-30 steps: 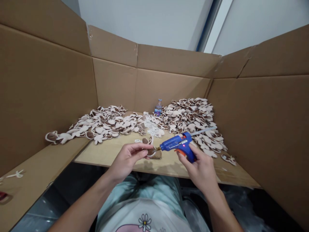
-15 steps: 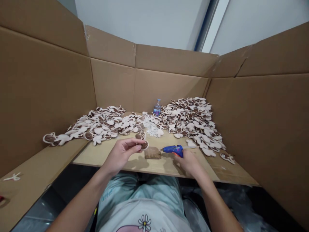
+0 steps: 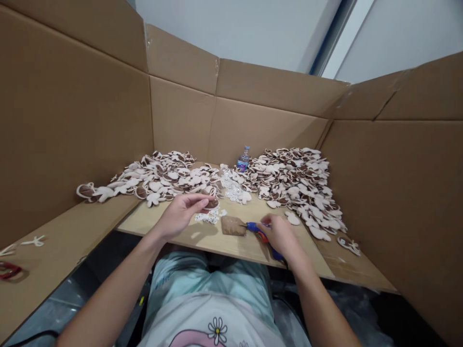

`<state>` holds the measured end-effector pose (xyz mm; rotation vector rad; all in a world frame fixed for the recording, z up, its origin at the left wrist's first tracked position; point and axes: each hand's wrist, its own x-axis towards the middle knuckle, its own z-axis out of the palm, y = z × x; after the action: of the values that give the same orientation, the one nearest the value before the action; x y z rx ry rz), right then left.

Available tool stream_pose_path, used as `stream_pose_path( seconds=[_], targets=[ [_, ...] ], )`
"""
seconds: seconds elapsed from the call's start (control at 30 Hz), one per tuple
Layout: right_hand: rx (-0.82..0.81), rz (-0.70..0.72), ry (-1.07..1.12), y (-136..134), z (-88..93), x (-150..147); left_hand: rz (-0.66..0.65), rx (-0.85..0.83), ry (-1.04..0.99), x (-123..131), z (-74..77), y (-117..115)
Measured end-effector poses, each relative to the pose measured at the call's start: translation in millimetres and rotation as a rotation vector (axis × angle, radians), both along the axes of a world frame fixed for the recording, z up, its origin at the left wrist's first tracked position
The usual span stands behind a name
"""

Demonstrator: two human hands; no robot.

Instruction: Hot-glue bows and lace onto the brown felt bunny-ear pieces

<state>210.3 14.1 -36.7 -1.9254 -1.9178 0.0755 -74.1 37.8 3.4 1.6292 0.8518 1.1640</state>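
My left hand (image 3: 184, 212) pinches a brown oval felt piece with a pale rim (image 3: 211, 204) between thumb and fingers, just above the board. Below it lie small white pieces (image 3: 208, 217). My right hand (image 3: 280, 233) is curled over the rear of a blue glue gun (image 3: 253, 226), whose handle shows below the hand. The gun lies low, its nozzle at a brown block (image 3: 233, 225) on the board. Part of the gun is hidden behind the fingers.
Heaps of white and brown felt pieces (image 3: 300, 178) lie right and left at the back. Between them stand a water bottle (image 3: 243, 160) and a clear bag of white bits (image 3: 233, 188). Cardboard walls (image 3: 267, 101) surround the board. Red-handled scissors (image 3: 10, 271) lie far left.
The glue gun has been lowered, its handle now out of my palm and toward me. My left hand has moved slightly up with the felt piece, uncovering the small white pieces. The view has shifted.
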Motion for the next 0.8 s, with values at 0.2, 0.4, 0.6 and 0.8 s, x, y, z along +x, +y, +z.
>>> stream_pose_path(
  seconds=[0.2, 0.4, 0.6, 0.8],
  targets=[
    [-0.111, 0.407, -0.066, 70.5, 13.7, -47.3, 0.058, 0.064, 0.008, 0.4, 1.6, 0.0],
    [-0.296, 0.58, -0.182, 116.9, 12.3, -77.2, 0.103, 0.08, 0.003, -0.9, 3.2, -0.6],
    [-0.327, 0.567, -0.247, 127.0, 4.7, -85.4, 0.107, 0.073, 0.004, -2.0, 4.9, -1.6],
    [-0.292, 0.562, -0.216, 132.3, -2.1, -89.0, 0.037, 0.041, -0.081, -0.4, 6.5, -4.7]
  ],
)
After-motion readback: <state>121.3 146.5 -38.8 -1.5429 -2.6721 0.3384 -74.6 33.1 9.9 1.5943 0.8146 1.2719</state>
